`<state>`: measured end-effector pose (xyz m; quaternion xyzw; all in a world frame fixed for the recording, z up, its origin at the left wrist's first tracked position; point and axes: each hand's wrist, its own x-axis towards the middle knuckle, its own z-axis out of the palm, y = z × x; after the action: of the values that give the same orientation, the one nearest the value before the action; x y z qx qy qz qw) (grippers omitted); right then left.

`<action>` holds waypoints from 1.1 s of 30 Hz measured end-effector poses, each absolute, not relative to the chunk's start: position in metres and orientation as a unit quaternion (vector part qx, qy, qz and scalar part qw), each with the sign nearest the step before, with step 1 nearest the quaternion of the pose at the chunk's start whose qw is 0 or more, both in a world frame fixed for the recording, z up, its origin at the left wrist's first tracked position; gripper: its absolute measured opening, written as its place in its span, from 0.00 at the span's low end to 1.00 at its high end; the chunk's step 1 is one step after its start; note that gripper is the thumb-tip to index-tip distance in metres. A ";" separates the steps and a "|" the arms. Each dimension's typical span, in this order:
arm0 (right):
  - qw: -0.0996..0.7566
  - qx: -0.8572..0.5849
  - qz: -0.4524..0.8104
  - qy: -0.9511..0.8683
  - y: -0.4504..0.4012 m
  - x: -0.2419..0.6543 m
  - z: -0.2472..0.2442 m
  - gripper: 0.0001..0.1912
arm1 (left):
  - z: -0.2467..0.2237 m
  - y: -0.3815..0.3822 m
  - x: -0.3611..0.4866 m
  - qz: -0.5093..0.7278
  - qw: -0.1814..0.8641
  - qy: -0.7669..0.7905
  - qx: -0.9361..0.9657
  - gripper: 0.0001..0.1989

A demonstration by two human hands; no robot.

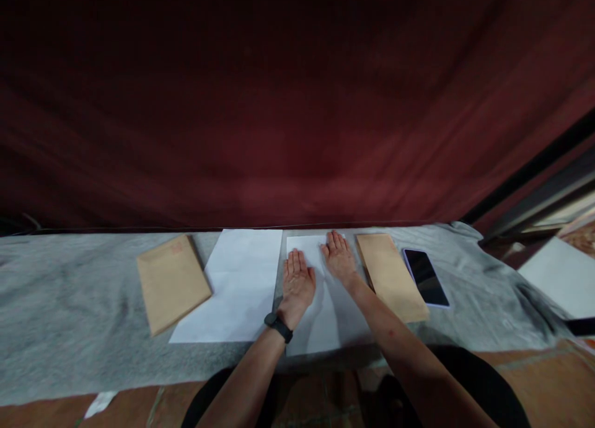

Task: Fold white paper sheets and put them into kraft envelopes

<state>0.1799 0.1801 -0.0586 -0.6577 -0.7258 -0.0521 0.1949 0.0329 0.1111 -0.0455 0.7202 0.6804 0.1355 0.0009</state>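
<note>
A white sheet of paper (320,322) lies in front of me with a faint crease line running down it. My left hand (298,280) rests flat on its left side, fingers stretched out, a dark watch (279,327) on the wrist. Farther up on the right part of the same sheet, my right hand (339,254) lies flat with its fingers extended. Neither hand grips anything. Just left of this sheet is a second white sheet (237,285). A stack of brown envelopes (390,276) sits close to the right of my right hand.
Another brown envelope stack (171,285) lies at the left, overlapping the second sheet's edge. A phone (426,278) with a purple edge lies at the right. Grey cloth (69,310) covers the surface. A dark red curtain (288,136) hangs behind; a paper scrap (100,403) is on the tiled floor.
</note>
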 end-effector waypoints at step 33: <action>0.170 -0.577 -0.070 -0.796 -0.040 0.196 -0.055 0.25 | -0.027 0.007 0.057 0.140 0.061 0.533 0.833 0.28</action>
<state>0.1957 -0.0402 -0.0550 -0.5766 -0.7962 -0.0699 0.1698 0.0571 0.0070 -0.0266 0.8326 0.5326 0.1396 0.0610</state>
